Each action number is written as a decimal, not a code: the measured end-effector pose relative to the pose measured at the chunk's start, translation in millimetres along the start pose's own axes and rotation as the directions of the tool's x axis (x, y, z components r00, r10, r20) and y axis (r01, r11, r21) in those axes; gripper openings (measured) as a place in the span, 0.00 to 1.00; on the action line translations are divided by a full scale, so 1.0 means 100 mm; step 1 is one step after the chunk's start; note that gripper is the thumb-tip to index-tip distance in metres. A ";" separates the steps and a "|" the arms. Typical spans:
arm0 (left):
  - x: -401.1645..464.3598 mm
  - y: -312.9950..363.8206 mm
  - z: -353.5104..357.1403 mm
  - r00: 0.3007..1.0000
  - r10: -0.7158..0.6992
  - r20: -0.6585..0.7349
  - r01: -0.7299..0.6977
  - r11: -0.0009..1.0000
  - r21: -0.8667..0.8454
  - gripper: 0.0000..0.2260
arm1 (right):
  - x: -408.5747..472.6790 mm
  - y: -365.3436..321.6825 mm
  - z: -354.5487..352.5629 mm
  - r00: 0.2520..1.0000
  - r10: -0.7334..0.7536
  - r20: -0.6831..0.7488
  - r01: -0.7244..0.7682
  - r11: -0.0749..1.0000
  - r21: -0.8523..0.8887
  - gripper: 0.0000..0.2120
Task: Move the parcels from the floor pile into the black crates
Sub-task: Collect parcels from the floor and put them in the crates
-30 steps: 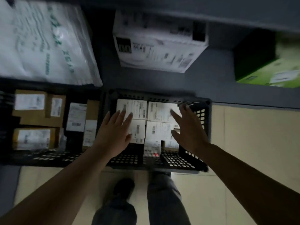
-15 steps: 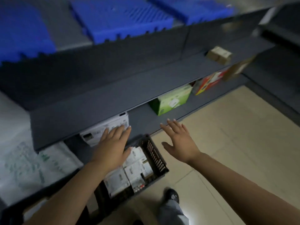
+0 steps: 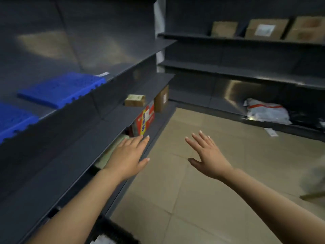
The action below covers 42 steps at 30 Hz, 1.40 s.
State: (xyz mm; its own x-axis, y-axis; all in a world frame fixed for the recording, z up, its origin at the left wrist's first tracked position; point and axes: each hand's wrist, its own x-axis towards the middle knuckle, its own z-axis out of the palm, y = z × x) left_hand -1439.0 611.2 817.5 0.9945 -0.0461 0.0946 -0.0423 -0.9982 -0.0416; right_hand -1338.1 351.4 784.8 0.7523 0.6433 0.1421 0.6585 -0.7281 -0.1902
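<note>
My left hand (image 3: 129, 156) and my right hand (image 3: 207, 156) are stretched out in front of me, fingers straight and spread, both holding nothing. A corner of a black crate (image 3: 112, 232) with a white parcel in it shows at the bottom edge, under my left forearm. At the right edge lies a blurred grey-brown heap on the floor (image 3: 314, 182); I cannot tell what it is. A white and grey bagged parcel (image 3: 266, 112) lies on the bottom shelf at the far right.
Dark grey shelving (image 3: 98, 124) runs along my left, carrying blue plastic pads (image 3: 59, 88), a small brown box (image 3: 134, 100), a red carton (image 3: 146, 118) and a brown box (image 3: 161, 99). More shelves with cardboard boxes (image 3: 265, 29) stand ahead. Beige floor tiles (image 3: 175, 199) lie between them.
My view has swung up and to the right, from looking down into the crates to facing along the aisle. Both hands left the crate and stay open and empty.
</note>
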 end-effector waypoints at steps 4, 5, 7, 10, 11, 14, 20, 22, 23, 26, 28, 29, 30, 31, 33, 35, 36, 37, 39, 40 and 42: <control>1.10 0.86 -0.13 0.990 0.128 -0.061 -0.128 0.992 0.012 0.33 | -0.08 1.15 -0.44 0.990 0.122 -0.068 -0.124 0.992 -0.028 0.34; 1.35 1.09 -0.15 0.986 0.156 -0.067 -0.155 0.988 0.008 0.33 | -0.12 1.41 -0.55 0.985 0.152 -0.078 -0.155 0.987 -0.036 0.34; 1.81 1.52 -0.19 0.978 0.197 -0.072 -0.199 0.980 -0.013 0.33 | -0.22 1.91 -0.74 0.973 0.210 -0.094 -0.215 0.976 -0.040 0.34; 2.44 2.09 -0.18 0.965 0.255 -0.059 -0.259 0.964 -0.056 0.32 | -0.38 2.58 -0.93 0.950 0.295 -0.104 -0.301 0.953 -0.048 0.35; 2.62 2.25 -0.16 0.958 0.282 -0.053 -0.285 0.957 -0.060 0.32 | -0.43 2.78 -0.97 0.941 0.322 -0.101 -0.328 0.944 -0.046 0.36; 3.17 2.70 -0.11 0.928 0.370 -0.037 -0.372 0.928 -0.035 0.32 | -0.57 3.29 -1.07 0.905 0.412 -0.104 -0.417 0.908 -0.033 0.36; 4.24 3.38 0.06 0.862 0.506 -0.024 -0.507 0.862 -0.031 0.32 | -0.63 4.22 -1.14 0.828 0.555 -0.080 -0.559 0.829 -0.031 0.36; 4.62 3.52 0.15 0.845 0.534 -0.023 -0.534 0.844 -0.042 0.32 | -0.54 4.54 -1.15 0.804 0.590 -0.072 -0.594 0.804 -0.033 0.36; 4.82 3.57 0.20 0.837 0.547 -0.027 -0.548 0.836 -0.040 0.32 | -0.48 4.71 -1.16 0.793 0.605 -0.070 -0.608 0.793 -0.035 0.36; 5.44 3.71 0.33 0.808 0.588 -0.034 -0.589 0.808 -0.027 0.33 | -0.25 5.18 -1.16 0.767 0.639 -0.064 -0.642 0.765 -0.056 0.36; 5.88 3.82 0.39 0.790 0.612 -0.021 -0.613 0.790 -0.020 0.33 | -0.09 5.47 -1.18 0.742 0.668 -0.057 -0.670 0.740 -0.054 0.36; 6.08 3.87 0.42 0.780 0.626 -0.012 -0.626 0.780 -0.017 0.33 | -0.02 5.60 -1.19 0.728 0.684 -0.047 -0.686 0.727 -0.046 0.36; 6.28 3.94 0.45 0.769 0.640 -0.008 -0.640 0.769 -0.012 0.33 | 0.05 5.74 -1.20 0.716 0.697 -0.045 -0.698 0.715 -0.036 0.36; 6.47 4.02 0.47 0.756 0.654 -0.007 -0.654 0.756 -0.005 0.33 | 0.11 5.87 -1.21 0.705 0.708 -0.044 -0.709 0.704 -0.029 0.36; 6.79 4.20 0.50 0.732 0.682 0.004 -0.682 0.732 0.004 0.33 | 0.20 6.11 -1.22 0.681 0.732 -0.034 -0.732 0.681 -0.014 0.36; 7.08 4.44 0.51 0.714 0.700 0.010 -0.700 0.714 -0.005 0.33 | 0.26 6.37 -1.21 0.660 0.750 -0.028 -0.750 0.661 0.020 0.36; 7.22 4.57 0.53 0.706 0.708 0.012 -0.708 0.706 -0.006 0.33 | 0.28 6.52 -1.21 0.654 0.756 -0.023 -0.755 0.654 0.034 0.36; 7.36 4.72 0.55 0.696 0.717 0.020 -0.717 0.697 -0.007 0.33 | 0.29 6.68 -1.21 0.648 0.762 -0.013 -0.761 0.648 0.040 0.36; 7.65 5.01 0.61 0.680 0.733 0.022 -0.733 0.681 -0.006 0.33 | 0.30 7.07 -1.22 0.640 0.768 -0.009 -0.767 0.640 0.045 0.36; 7.80 5.17 0.65 0.674 0.739 0.018 -0.739 0.674 -0.007 0.33 | 0.28 7.28 -1.23 0.637 0.771 -0.009 -0.770 0.636 0.056 0.36; 8.05 5.44 0.71 0.674 0.739 0.022 -0.739 0.674 0.001 0.33 | 0.27 7.64 -1.26 0.634 0.773 -0.006 -0.771 0.633 0.070 0.35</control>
State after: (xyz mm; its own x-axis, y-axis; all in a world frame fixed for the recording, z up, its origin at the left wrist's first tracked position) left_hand -654.4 33.4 800.4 0.6407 -0.7677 0.0113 -0.7633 -0.6384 -0.0992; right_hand -812.8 -217.3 765.2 0.9863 -0.1569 -0.0512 -0.1650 -0.9403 -0.2976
